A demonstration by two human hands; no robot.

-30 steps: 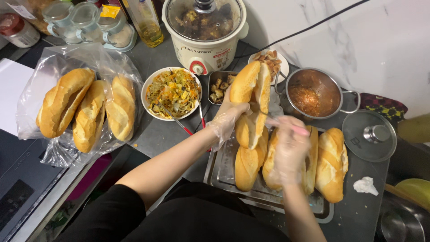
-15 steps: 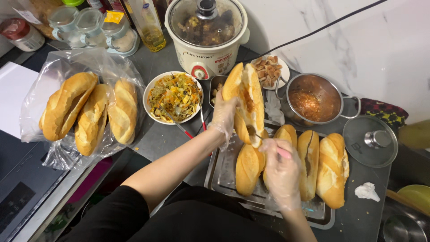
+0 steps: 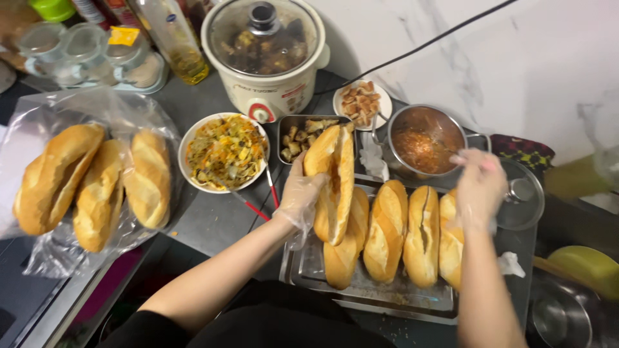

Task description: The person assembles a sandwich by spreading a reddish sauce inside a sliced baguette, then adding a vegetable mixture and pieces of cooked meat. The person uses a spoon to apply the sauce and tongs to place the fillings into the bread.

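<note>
A split baguette [image 3: 334, 183] is held above the left end of a metal tray [image 3: 303, 267] by the gloved left hand [image 3: 300, 193], its fingers wrapped around the loaf's side. The gloved right hand [image 3: 478, 183] is raised over the tray's right end near a pot of red sauce [image 3: 422, 140], its fingers blurred, so their state cannot be told. Four more baguettes [image 3: 387, 229] are laid side by side in the tray.

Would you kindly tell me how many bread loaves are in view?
8: three on the plastic bag at left, one split loaf in the left hand, four on the metal tray. Others may be hidden.
</note>
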